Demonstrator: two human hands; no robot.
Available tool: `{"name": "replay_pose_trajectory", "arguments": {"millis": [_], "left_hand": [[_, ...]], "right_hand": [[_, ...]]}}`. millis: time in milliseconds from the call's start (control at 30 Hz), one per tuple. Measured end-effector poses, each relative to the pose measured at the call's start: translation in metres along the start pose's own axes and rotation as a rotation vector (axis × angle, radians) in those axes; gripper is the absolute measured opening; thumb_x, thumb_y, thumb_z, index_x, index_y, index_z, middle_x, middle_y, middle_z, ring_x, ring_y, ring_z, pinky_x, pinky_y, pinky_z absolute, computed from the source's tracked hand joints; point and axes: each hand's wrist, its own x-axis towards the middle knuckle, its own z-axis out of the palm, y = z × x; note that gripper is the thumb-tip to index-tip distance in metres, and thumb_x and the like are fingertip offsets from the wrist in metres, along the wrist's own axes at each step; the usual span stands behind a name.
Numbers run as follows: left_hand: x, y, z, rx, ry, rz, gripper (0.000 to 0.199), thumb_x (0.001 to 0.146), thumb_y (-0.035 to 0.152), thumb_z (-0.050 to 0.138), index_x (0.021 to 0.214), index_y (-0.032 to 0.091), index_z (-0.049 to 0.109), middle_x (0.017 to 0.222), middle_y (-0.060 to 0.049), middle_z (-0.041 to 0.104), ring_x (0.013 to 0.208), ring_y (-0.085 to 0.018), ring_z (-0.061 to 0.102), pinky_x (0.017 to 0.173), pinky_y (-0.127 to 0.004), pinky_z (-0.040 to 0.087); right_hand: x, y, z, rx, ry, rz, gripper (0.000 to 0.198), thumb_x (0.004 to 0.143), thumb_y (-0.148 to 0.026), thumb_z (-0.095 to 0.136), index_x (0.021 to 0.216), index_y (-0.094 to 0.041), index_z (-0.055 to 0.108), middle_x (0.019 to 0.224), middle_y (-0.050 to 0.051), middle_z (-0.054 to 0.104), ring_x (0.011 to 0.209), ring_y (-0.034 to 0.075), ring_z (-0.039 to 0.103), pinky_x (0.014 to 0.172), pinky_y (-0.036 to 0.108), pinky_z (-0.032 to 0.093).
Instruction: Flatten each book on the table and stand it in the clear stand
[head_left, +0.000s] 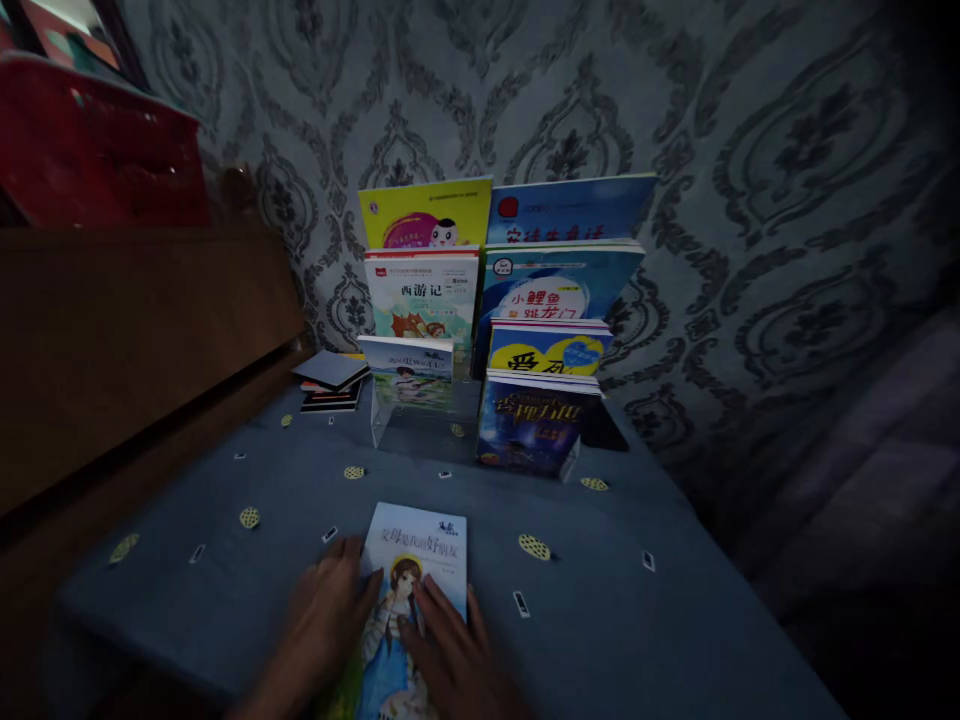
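Note:
A paperback book (396, 600) with a girl in a blue skirt on its pale cover lies on the blue tablecloth in front of me, its lower end cut off by the frame's bottom. My left hand (330, 605) grips its left edge, thumb over the cover and the other fingers along the side. Across the lower right of the cover my right hand (454, 645) lies with fingers stretched out, touching the picture; one finger runs beside the right edge. Both hands are slightly blurred.
A clear tiered stand (379, 425) holds several books in two columns, among them a dark blue book (529, 430) at lower right. Left of it sits a stack of small books (330, 372). A wooden cabinet (135, 340) flanks the table, with a red box (105, 145) on top. Patterned wall behind.

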Motion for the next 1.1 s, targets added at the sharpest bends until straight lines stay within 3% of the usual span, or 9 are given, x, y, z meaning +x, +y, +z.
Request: {"name": "replay_pose_trajectory", "arguments": {"millis": [133, 300, 533, 600, 667, 733, 800, 933, 1100], "left_hand": [[0.013, -0.010, 0.002, -0.306, -0.028, -0.023, 0.023, 0.087, 0.038, 0.056, 0.092, 0.017, 0.063, 0.080, -0.006, 0.068, 0.074, -0.021, 0.064, 0.068, -0.030, 0.046], [0.027, -0.021, 0.001, -0.773, -0.311, -0.112, 0.057, 0.066, 0.071, 0.070, 0.077, 0.016, 0.061, 0.056, 0.003, 0.052, 0.045, -0.011, 0.046, 0.041, -0.022, 0.033], [0.022, -0.010, -0.010, -1.060, -0.438, -0.071, 0.073, 0.059, 0.077, 0.077, 0.089, 0.012, 0.068, 0.063, -0.001, 0.059, 0.044, -0.007, 0.045, 0.037, -0.019, 0.032], [0.020, -0.006, -0.019, -1.100, -0.431, -0.039, 0.069, 0.063, 0.074, 0.078, 0.092, 0.012, 0.069, 0.065, -0.002, 0.060, 0.045, -0.007, 0.044, 0.038, -0.018, 0.031], [0.020, -0.003, -0.032, -1.114, -0.405, 0.009, 0.066, 0.068, 0.071, 0.077, 0.096, 0.012, 0.070, 0.068, -0.003, 0.060, 0.048, -0.007, 0.043, 0.040, -0.018, 0.031], [0.021, -0.001, -0.046, -1.094, -0.352, 0.074, 0.063, 0.073, 0.070, 0.073, 0.101, 0.013, 0.071, 0.071, -0.004, 0.062, 0.054, -0.010, 0.047, 0.043, -0.019, 0.034], [0.022, -0.001, -0.059, -1.043, -0.250, 0.155, 0.057, 0.080, 0.066, 0.069, 0.106, 0.016, 0.072, 0.078, -0.006, 0.065, 0.062, -0.013, 0.052, 0.050, -0.021, 0.041], [0.021, -0.011, -0.071, -0.908, -0.044, 0.280, 0.044, 0.088, 0.059, 0.063, 0.109, 0.021, 0.073, 0.089, -0.006, 0.068, 0.077, -0.019, 0.058, 0.071, -0.029, 0.053], [0.015, -0.024, -0.061, -0.796, -0.109, 0.260, 0.035, 0.095, 0.053, 0.054, 0.113, 0.028, 0.070, 0.107, -0.005, 0.069, 0.101, -0.024, 0.063, 0.095, -0.037, 0.053]], "right_hand": [[-0.006, 0.002, 0.005, 0.047, 0.018, 0.023, 0.071, 0.096, -0.047, 0.060, 0.156, -0.024, 0.031, 0.153, 0.020, 0.048, 0.143, 0.033, 0.044, 0.112, 0.056, 0.043], [-0.007, 0.001, 0.004, 0.110, -0.005, 0.089, 0.080, 0.093, -0.046, 0.065, 0.160, -0.031, 0.023, 0.158, 0.017, 0.040, 0.145, 0.034, 0.041, 0.115, 0.053, 0.039], [-0.003, -0.002, -0.019, 0.358, 0.043, 0.516, 0.109, 0.086, -0.047, 0.074, 0.163, -0.027, 0.000, 0.168, 0.020, 0.013, 0.150, 0.038, 0.026, 0.110, 0.051, 0.048], [0.001, 0.005, -0.028, 0.445, 0.095, 0.623, 0.103, 0.089, -0.043, 0.069, 0.163, -0.027, -0.001, 0.168, 0.018, 0.016, 0.149, 0.037, 0.031, 0.107, 0.049, 0.051], [0.012, 0.015, -0.041, 0.584, 0.160, 0.694, 0.089, 0.093, -0.039, 0.063, 0.163, -0.027, 0.009, 0.161, 0.018, 0.036, 0.141, 0.035, 0.046, 0.101, 0.048, 0.056], [0.032, 0.024, -0.060, 0.805, 0.204, 0.683, 0.069, 0.096, -0.035, 0.057, 0.159, -0.026, 0.028, 0.141, 0.015, 0.063, 0.122, 0.031, 0.066, 0.092, 0.045, 0.061], [0.053, 0.029, -0.083, 0.945, 0.235, 0.646, 0.048, 0.099, -0.033, 0.052, 0.146, -0.024, 0.049, 0.122, 0.012, 0.074, 0.107, 0.028, 0.073, 0.086, 0.041, 0.063], [0.071, 0.028, -0.113, 0.673, 0.291, 0.561, 0.029, 0.102, -0.032, 0.047, 0.126, -0.027, 0.063, 0.111, 0.007, 0.075, 0.096, 0.023, 0.074, 0.079, 0.034, 0.063], [0.059, 0.020, -0.105, 0.496, 0.212, 0.386, 0.032, 0.104, -0.026, 0.040, 0.128, -0.027, 0.060, 0.112, 0.008, 0.074, 0.105, 0.022, 0.072, 0.090, 0.033, 0.062]]}}
